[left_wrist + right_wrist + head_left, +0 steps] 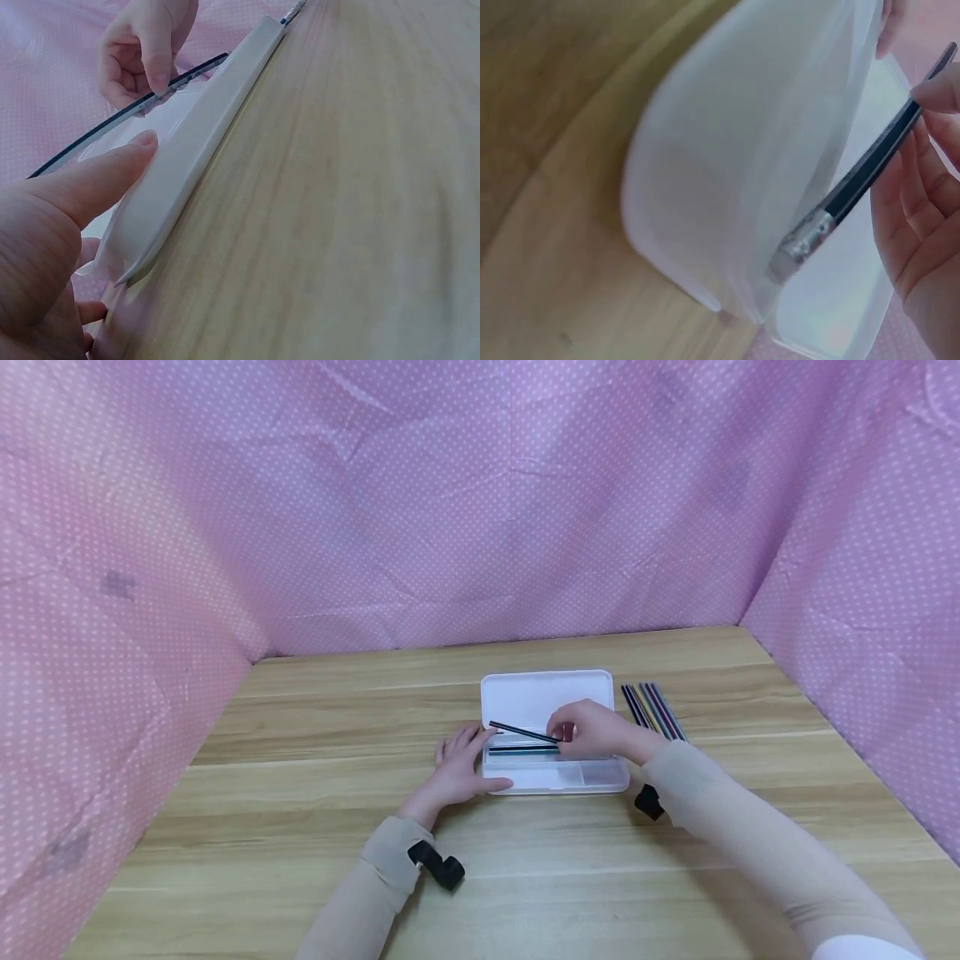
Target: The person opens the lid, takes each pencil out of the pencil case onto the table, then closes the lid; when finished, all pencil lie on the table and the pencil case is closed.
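A white plastic pencil case [534, 783] lies with its lid [540, 691] folded back on the table. My right hand [592, 729] pinches a dark pencil [522, 732] between thumb and fingers, tilted above the case. In the right wrist view, the metal band and eraser [804, 244] show at one end of it. More dark pencils [522, 750] lie lengthwise in the case below. At the case's left end rests my left hand [459, 774], its fingers spread and its thumb [112, 176] stretched over the front rim.
To the right of the lid, several pencils [654, 710] of different colours lie side by side on the wooden table [540, 877]. A small divided compartment [600, 772] is at the case's front right. Pink dotted cloth [480, 527] hangs around the back and sides.
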A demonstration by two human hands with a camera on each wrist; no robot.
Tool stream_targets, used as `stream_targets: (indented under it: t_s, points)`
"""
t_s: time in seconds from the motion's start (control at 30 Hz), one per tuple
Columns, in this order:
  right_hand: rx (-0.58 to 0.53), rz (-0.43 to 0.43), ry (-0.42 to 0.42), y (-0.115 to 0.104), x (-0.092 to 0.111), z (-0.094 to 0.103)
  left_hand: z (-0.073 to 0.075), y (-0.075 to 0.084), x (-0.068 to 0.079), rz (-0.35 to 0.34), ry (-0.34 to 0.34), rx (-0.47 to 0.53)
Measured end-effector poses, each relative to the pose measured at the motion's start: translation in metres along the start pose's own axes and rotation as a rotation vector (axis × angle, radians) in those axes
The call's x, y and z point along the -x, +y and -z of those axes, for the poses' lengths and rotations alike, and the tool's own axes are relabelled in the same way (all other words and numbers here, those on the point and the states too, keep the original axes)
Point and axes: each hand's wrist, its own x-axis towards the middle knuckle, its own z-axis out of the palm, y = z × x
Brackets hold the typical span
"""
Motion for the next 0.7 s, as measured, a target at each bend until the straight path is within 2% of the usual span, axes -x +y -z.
stream_targets:
  t_s: [0.23,0.37,0.57,0.7]
  points:
    - [-0.084,0.009,0.081,0.0,0.007,0.002,0.0,0.001,0.0,-0.004,0.007,-0.004]
    - [-0.165,-0.079,0.089,0.002,0.012,0.002,0.0,0.001,0.001,0.0,0.008,-0.004]
    - [-0.347,-0.216,0.104,0.011,0.022,0.001,0.0,0.002,0.0,-0.002,0.004,-0.003]
    - [-0.455,-0.26,0.128,0.015,0.029,-0.001,0.0,0.001,0.0,0.0,0.002,-0.008]
